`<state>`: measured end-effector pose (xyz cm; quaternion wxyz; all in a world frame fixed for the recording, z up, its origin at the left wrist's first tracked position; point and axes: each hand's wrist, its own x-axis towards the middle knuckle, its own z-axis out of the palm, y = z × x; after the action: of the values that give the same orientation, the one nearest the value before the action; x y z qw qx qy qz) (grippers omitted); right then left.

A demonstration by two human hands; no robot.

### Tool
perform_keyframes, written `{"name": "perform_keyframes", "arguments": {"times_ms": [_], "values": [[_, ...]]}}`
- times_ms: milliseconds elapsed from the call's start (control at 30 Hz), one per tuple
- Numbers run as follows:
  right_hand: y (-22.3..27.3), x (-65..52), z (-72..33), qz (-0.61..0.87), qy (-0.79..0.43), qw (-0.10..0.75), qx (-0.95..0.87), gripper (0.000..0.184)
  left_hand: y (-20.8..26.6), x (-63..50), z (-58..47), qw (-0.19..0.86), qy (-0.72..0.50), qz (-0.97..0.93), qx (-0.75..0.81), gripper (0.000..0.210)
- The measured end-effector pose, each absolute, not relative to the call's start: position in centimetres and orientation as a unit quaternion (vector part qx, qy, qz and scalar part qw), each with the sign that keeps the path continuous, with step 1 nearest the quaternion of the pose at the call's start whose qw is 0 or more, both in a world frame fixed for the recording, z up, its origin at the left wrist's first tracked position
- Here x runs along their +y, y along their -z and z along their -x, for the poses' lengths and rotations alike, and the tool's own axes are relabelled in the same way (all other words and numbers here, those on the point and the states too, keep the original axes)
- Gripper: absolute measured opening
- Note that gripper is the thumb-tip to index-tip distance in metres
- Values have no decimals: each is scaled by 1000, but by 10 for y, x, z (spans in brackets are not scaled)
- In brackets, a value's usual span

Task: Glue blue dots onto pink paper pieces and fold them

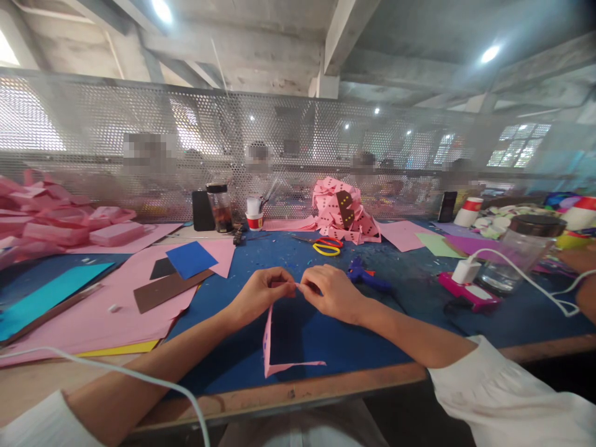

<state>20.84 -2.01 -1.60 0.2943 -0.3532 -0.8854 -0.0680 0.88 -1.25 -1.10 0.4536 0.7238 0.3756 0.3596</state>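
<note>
Both my hands meet over the blue work mat, fingers closed in a pinch. Between the fingertips of my left hand and my right hand is a folded pink paper strip. From my left fingers it drops to the mat, then bends sharply to the right, its free end near the table's front edge. Small dark marks show on its upright part. Beyond my right hand lies a blue glue gun. Farther back are scissors with red and yellow handles.
Pink sheets with blue, brown and black pieces cover the left side. A dotted pink paper pile stands behind. At right are a pink power strip, a lidded jar and another person's arm. A white cable crosses my left forearm.
</note>
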Motion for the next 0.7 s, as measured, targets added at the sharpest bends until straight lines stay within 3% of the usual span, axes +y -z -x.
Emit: {"name": "perform_keyframes", "arguments": {"times_ms": [700], "values": [[18, -19, -209, 359, 37, 302, -883, 15, 11, -11, -8, 438, -357, -730, 383, 24]]}}
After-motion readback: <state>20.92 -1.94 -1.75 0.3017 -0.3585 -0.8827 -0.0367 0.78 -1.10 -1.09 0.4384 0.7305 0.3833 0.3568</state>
